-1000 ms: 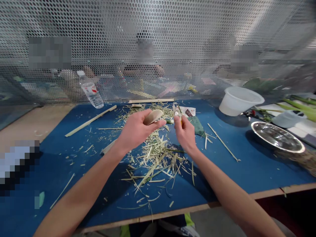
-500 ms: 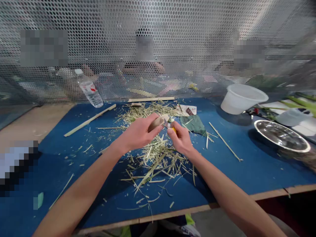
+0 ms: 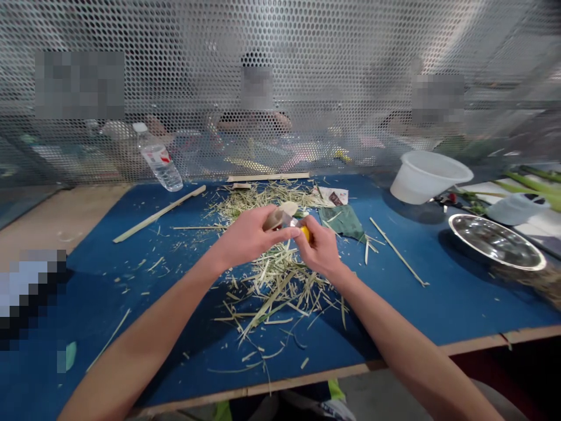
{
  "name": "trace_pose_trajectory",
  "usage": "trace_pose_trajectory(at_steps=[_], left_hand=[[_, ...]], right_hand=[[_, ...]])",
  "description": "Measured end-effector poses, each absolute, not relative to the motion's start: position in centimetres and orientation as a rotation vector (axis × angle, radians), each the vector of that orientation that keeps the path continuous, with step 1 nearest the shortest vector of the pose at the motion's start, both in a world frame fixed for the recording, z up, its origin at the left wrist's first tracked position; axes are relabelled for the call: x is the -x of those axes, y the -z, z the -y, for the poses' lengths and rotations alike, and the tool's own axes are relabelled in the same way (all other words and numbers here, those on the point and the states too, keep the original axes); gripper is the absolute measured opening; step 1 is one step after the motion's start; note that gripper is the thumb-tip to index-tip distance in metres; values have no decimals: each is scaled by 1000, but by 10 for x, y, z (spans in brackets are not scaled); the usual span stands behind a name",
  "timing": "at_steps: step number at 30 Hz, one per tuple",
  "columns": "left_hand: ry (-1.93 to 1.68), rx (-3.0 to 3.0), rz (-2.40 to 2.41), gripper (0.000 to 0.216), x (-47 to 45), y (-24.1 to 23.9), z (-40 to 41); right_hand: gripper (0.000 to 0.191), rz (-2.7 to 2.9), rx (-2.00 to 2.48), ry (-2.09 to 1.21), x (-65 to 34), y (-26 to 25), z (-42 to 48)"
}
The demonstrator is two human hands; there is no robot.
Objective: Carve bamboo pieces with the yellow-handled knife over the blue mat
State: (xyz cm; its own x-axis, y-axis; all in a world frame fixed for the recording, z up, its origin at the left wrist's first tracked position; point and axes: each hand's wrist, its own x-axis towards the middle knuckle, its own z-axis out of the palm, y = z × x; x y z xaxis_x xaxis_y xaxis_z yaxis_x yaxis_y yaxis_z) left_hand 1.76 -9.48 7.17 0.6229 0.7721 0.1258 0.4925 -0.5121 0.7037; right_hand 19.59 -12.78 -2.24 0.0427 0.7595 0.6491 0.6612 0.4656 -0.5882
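Note:
My left hand (image 3: 249,237) is closed around a pale, rounded piece of bamboo or wood (image 3: 287,209), whose far end sticks out above the fingers. In my right hand (image 3: 322,245) is a yellow-handled utility knife (image 3: 305,233). Its short metal blade lies against the piece, though the exact cutting edge is hard to see. The left thumb reaches across to the knife near the base of the blade. Below both hands spreads a heap of thin bamboo-like shavings (image 3: 280,280), with a second pile (image 3: 228,202) behind them.
A water bottle (image 3: 160,161) leans at the back left, by a long pale strip (image 3: 160,214). Right of the hands lie a dark green cloth-like sheet (image 3: 344,222) and a thin stick (image 3: 398,251). Farther right stand a white plastic tub (image 3: 421,190) and a steel bowl (image 3: 541,263). Perforated metal (image 3: 307,76) rises behind.
The left thumb has moved rightward onto the knife, and the pale piece has turned a little. More of the blade shows now. Both hands stay in nearly the same place.

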Motion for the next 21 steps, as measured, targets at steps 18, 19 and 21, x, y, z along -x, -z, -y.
trace_pose_trajectory(at_steps=[18, 19, 21], left_hand=[[-605, -2293, -1169, 42, -18, -70, 99], [-596, -2300, -1162, 42, -18, -69, 99], [-588, -2307, -1152, 41, -18, -67, 97]], right_hand=[[31, 1623, 1150, -379, -205, 22, 126], [30, 1652, 1150, -355, -203, 21, 127], [29, 1687, 1160, -309, -203, 20, 127]])
